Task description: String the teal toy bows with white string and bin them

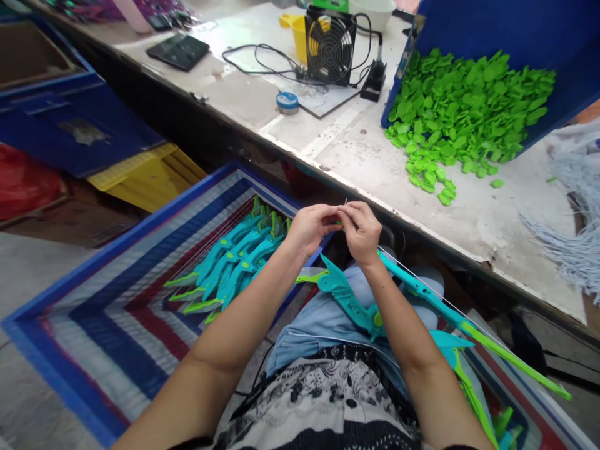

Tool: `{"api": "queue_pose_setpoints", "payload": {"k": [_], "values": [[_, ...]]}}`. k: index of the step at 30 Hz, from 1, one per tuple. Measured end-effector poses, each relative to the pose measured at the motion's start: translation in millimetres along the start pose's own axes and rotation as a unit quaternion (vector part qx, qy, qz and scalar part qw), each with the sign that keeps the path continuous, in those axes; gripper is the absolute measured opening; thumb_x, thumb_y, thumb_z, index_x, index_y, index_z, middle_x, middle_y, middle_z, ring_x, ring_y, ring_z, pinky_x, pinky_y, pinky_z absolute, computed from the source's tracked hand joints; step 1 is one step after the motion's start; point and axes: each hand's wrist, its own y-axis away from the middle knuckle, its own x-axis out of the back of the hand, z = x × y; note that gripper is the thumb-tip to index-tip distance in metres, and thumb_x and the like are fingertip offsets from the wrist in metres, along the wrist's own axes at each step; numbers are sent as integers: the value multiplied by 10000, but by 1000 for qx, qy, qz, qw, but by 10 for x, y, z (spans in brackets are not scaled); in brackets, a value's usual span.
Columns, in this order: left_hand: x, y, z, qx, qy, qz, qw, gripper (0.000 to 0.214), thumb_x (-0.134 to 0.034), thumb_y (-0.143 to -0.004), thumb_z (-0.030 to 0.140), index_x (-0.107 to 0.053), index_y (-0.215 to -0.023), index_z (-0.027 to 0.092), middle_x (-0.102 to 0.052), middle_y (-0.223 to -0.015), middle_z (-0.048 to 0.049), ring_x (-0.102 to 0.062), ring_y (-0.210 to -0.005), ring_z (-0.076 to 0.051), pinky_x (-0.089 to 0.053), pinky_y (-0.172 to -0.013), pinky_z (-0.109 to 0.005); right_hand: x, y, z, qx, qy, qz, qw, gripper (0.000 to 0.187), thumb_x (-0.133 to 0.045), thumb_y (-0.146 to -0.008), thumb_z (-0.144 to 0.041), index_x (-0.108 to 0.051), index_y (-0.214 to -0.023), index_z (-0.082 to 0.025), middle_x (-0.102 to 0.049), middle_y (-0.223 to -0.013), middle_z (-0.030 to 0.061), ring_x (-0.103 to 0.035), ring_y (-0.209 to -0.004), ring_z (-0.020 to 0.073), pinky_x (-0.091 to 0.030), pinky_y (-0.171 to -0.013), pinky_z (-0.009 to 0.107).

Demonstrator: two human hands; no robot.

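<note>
My left hand (310, 229) and my right hand (362, 232) meet fingertip to fingertip above my lap, both closed in a pinch. A thin pale end that looks like string pokes up between them; the fingers hide most of it. A white string (419, 277) runs along a turquoise and green toy bow (424, 292) up toward my right hand. Across my thighs, partly behind my right forearm, lie more turquoise toy parts (345, 294) with green tips. To the left of my hands, several similar turquoise and green toys (234, 256) lie side by side.
Those toys rest in a blue-rimmed bin (60, 375) lined with striped cloth. On the workbench (323, 140) are a tipped blue crate (469, 25) spilling green pieces (469, 106), a fan (330, 47), a round blue tin (287, 101), a tablet (178, 51) and white strings (562, 237).
</note>
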Motion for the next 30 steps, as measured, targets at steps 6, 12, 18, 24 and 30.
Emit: {"api": "queue_pose_setpoints", "payload": {"k": [6, 12, 18, 24, 30], "values": [[-13, 69, -8, -48, -71, -32, 996, 180, -755, -542, 235, -670, -659, 129, -662, -656, -14, -609, -625, -124, -535, -645, -274, 93, -35, 28, 30, 10, -32, 999, 167, -505, -932, -258, -661, -883, -223, -645, -908, 61, -623, -872, 179, -529, -811, 329], [-47, 77, -85, -120, -151, -15, 981, 161, -710, -618, 237, -669, -732, 131, -644, -662, 1, -572, -600, -107, -493, -597, -235, 114, -17, -1, 25, 23, -48, 998, 182, -444, -948, -264, -595, -854, -223, -604, -936, 78, -576, -919, 200, -491, -851, 365], [-18, 65, -162, -156, -205, 20, 966, 165, -717, -661, 295, -670, -687, 140, -599, -603, 12, -493, -532, -95, -410, -505, -223, 81, 15, 32, -14, -15, -8, 1000, 164, -447, -932, -229, -512, -783, -206, -540, -807, 34, -545, -801, 161, -472, -761, 306], [114, 125, -172, -153, -227, -16, 962, 223, -748, -666, 354, -767, -765, 156, -703, -750, -42, -605, -752, -167, -467, -726, -287, 81, 87, 87, -15, -65, -29, 997, 148, -466, -931, -230, -518, -795, -202, -546, -816, 21, -548, -780, 141, -466, -734, 287], [226, 22, -367, -176, -272, -25, 946, 204, -702, -726, 356, -773, -771, 170, -697, -748, -40, -604, -753, -167, -456, -720, -287, -51, 231, 258, 22, 44, 5, 999, 182, -388, -962, -243, -472, -804, -210, -525, -824, 44, -527, -814, 158, -448, -759, 302]]}}
